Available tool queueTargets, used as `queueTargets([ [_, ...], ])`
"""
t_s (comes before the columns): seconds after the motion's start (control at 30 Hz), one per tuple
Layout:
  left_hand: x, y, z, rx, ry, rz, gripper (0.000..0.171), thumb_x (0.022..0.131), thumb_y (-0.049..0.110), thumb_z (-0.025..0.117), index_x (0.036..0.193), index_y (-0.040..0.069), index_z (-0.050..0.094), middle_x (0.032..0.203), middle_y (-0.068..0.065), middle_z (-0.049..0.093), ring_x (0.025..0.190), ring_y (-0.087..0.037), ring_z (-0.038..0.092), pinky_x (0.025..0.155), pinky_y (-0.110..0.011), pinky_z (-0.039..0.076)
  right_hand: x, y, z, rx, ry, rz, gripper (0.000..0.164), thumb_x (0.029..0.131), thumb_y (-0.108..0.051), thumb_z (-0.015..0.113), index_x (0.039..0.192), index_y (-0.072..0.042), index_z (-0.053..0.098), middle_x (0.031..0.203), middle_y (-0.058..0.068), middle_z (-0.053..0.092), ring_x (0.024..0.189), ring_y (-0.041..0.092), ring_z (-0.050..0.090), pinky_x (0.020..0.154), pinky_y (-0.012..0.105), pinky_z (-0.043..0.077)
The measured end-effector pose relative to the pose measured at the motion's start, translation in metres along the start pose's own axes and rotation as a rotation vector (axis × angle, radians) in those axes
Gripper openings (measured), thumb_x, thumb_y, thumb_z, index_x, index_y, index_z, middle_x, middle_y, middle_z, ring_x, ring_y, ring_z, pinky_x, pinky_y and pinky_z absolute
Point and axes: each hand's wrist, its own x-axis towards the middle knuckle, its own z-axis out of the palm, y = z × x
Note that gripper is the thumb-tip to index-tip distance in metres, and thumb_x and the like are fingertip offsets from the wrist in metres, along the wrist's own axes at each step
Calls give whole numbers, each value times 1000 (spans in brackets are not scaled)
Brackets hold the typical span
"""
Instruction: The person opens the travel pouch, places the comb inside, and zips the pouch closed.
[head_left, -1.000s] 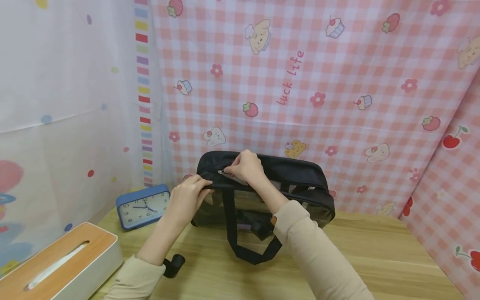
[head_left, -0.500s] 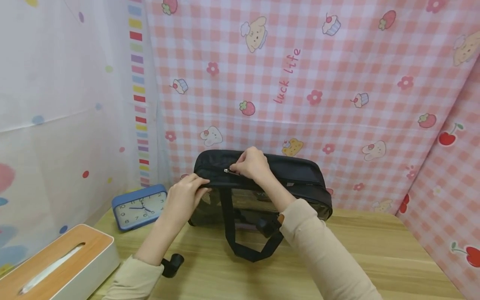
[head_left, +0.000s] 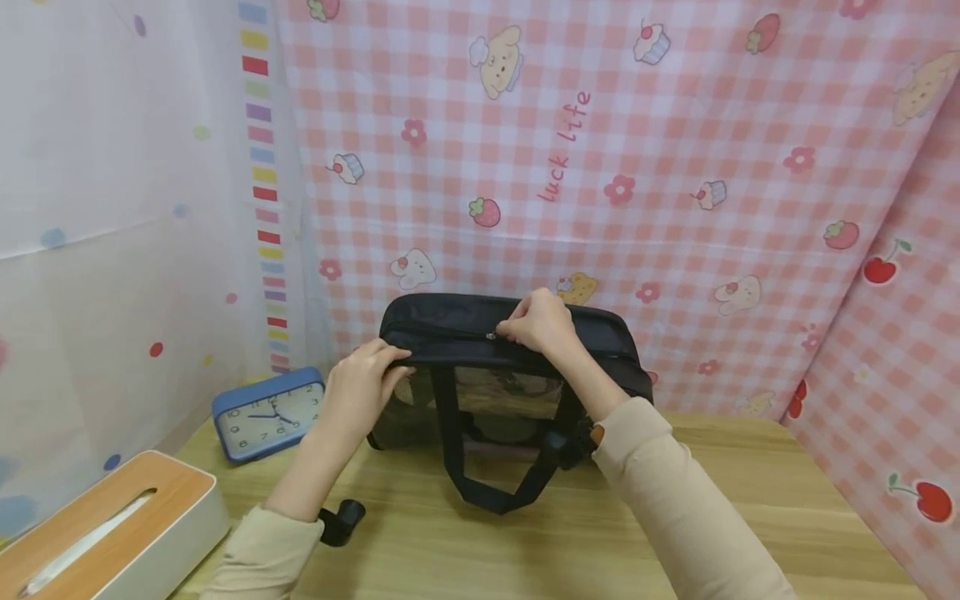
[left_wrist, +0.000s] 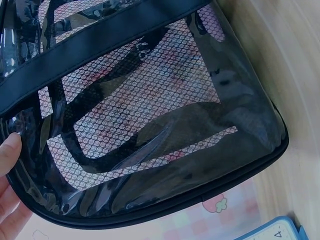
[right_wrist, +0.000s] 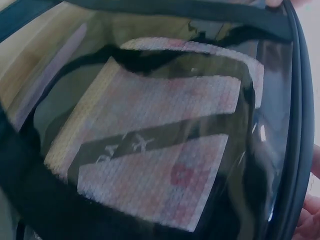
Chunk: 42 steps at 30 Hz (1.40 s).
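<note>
A black bag (head_left: 450,312) with clear front panels and mesh at the back stands upright on the table. My left hand (head_left: 363,379) grips its top left edge, thumb in front. Between thumb and fingers my right hand (head_left: 538,321) pinches the small silver zipper slider (head_left: 491,336) near the middle of the top; left of it the zipper is closed. A black strap handle (head_left: 491,497) hangs down the front. In the left wrist view, the clear panel (left_wrist: 245,125) fills most of the picture. The right wrist view shows the mesh (right_wrist: 160,105) through the plastic.
At the left, a blue alarm clock (head_left: 270,412) stands beside the bag, behind a white tissue box (head_left: 161,533) with a wooden lid (head_left: 97,517). The wooden table (head_left: 435,558) ends at a pink checked cloth (head_left: 450,175) behind the bag.
My right hand has drawn the zipper slider rightward along the bag's top, and the zipper gap seen earlier is closed behind it. My left hand keeps its grip on the left edge.
</note>
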Motion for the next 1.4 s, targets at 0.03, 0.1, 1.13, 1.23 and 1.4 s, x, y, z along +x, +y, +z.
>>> queueTargets([
  [0.03,0,0,0,-1,0,-3,16,80,15,68,93,5,70,81,-8,64,65,-22,62,55,-31,52,0,3,-2,0,0,-4,21,81,-24,69,73,-5,73,72,9,70,63,18,63,63,30,53],
  [0.1,0,-1,0,-4,0,-10,16,80,15,68,93,5,70,82,-9,64,64,-21,61,55,-30,51,-1,8,-5,-3,0,-16,21,81,-24,69,73,-5,73,72,9,70,61,17,62,57,27,51],
  [1.13,0,-1,2,-16,-18,-54,17,79,15,69,93,5,70,82,-9,64,63,-21,60,54,-31,50,-23,107,-80,-45,74,-17,26,79,-18,62,60,0,62,49,0,54,46,11,42,48,25,35],
  [1.23,0,-1,2,-7,-16,-58,17,79,15,69,93,5,70,82,-9,64,63,-21,60,54,-31,50,-27,122,-85,-41,77,18,29,81,-22,63,59,-3,59,49,-3,53,46,12,43,47,25,34],
  [1.4,1,0,2,-15,-25,-67,17,79,14,69,93,5,70,82,-9,64,64,-22,60,54,-32,50,-35,144,-88,-50,98,24,31,83,-25,64,67,1,68,59,4,64,57,14,55,51,24,41],
])
